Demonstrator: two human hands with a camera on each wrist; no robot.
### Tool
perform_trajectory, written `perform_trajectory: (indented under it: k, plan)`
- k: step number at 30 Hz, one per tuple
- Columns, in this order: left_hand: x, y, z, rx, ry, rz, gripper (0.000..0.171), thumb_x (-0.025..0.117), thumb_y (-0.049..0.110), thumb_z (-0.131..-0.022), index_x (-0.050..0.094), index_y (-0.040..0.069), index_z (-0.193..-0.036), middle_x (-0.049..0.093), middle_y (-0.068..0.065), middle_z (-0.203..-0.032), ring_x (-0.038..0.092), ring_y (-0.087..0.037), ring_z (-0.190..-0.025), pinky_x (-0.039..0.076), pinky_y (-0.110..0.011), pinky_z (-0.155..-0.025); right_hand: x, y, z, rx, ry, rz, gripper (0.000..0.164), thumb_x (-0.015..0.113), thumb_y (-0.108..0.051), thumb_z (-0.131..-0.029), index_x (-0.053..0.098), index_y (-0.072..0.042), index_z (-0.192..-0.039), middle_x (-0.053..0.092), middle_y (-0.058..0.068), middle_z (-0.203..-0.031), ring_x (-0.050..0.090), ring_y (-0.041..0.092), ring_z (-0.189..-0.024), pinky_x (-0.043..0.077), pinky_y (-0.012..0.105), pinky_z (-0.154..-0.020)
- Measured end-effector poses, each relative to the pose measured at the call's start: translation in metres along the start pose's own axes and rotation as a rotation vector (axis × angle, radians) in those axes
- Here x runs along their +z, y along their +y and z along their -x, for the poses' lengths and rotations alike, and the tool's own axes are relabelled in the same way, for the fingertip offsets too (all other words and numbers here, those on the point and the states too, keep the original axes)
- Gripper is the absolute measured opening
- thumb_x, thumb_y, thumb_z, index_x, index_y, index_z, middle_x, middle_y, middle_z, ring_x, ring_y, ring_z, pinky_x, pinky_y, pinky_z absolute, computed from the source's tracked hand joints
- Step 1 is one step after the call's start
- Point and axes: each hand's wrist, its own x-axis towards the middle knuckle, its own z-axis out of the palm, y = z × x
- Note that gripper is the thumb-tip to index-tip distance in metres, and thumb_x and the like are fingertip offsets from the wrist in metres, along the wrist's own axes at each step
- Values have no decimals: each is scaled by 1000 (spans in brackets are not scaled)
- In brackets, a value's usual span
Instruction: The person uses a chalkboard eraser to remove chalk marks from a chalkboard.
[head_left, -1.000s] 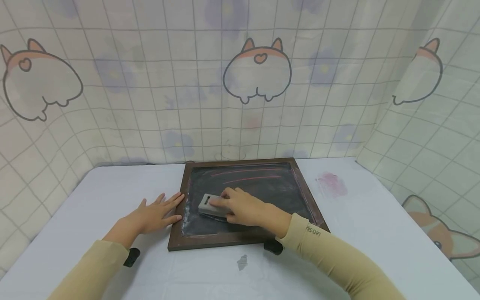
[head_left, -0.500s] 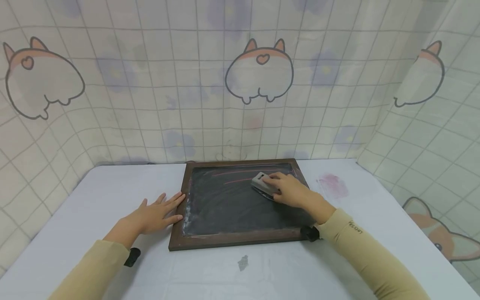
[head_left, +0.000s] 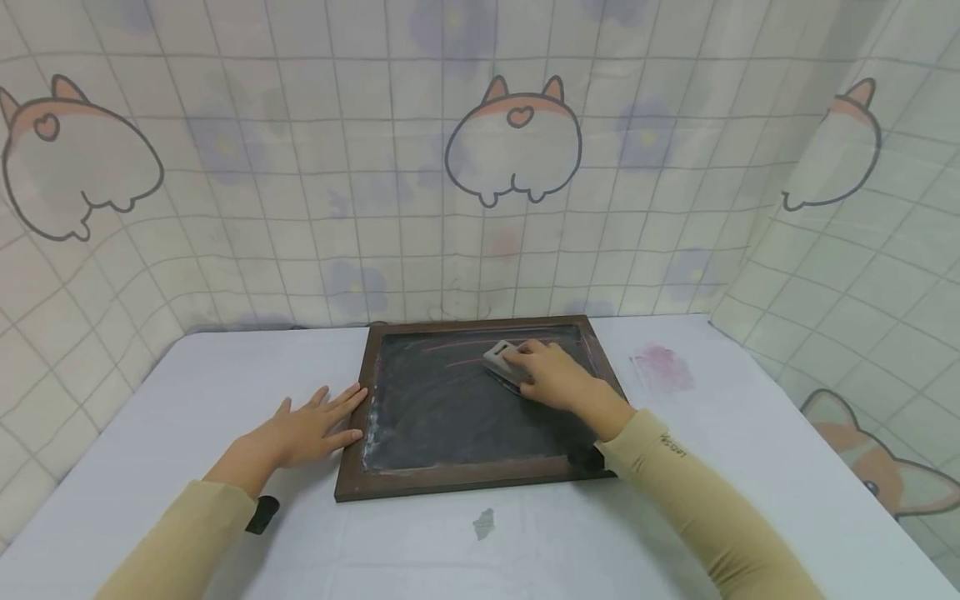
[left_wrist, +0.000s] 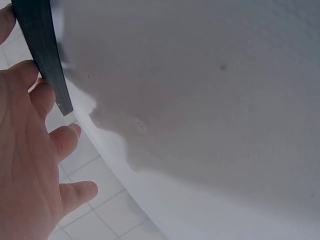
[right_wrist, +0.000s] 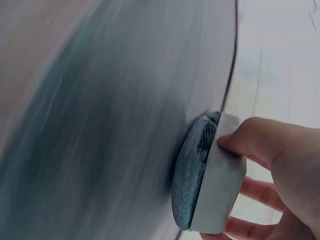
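A dark chalkboard (head_left: 450, 408) in a brown wooden frame lies flat on the white table (head_left: 187, 392). My right hand (head_left: 551, 375) grips a grey eraser (head_left: 501, 359) and presses its felt side (right_wrist: 192, 167) on the board's upper middle, over faint pink chalk lines (head_left: 465, 346). My left hand (head_left: 311, 429) lies flat on the table with straight fingers touching the frame's left edge (head_left: 358, 417). In the left wrist view the fingers (left_wrist: 35, 130) lie beside the dark frame (left_wrist: 42, 55). White chalk dust smears the board's left side.
A pink chalk smudge (head_left: 663, 367) marks the table right of the board, and a small grey mark (head_left: 483, 523) lies in front of it. A checked curtain with cartoon animals (head_left: 513, 142) hangs behind the table and on both sides.
My right hand swept the eraser from the board's lower left to its upper right, then back a little to the left. The left hand stayed where it was.
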Motion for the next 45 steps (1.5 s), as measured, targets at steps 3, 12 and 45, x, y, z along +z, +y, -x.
perform_trajectory:
  k: [3,12,45]
  plan:
    - [1,-1,0,-1,-1,5,75,36,62,-91,17,20,-150,19,-10,-153,14,-43,-135,4,-74,-95,6,-33,-10,-82,-10,27,56,64,-17,-89,43,-14,-141,45,13,-134,51,34,-105,46,44,-85]
    - [2,-1,-2,-14,-5,7,75,35,63,-91,17,22,-150,19,-8,-153,14,-43,-136,4,-74,-95,16,-109,-8,-397,-28,153,55,62,-26,-91,41,-25,-142,43,6,-138,52,28,-108,49,39,-84]
    - [1,0,0,-17,3,-13,74,36,61,-92,17,20,-150,19,-9,-153,17,-44,-135,6,-74,-95,-7,61,32,241,80,67,53,66,-13,-86,49,-10,-136,44,25,-131,49,47,-98,46,52,-67]
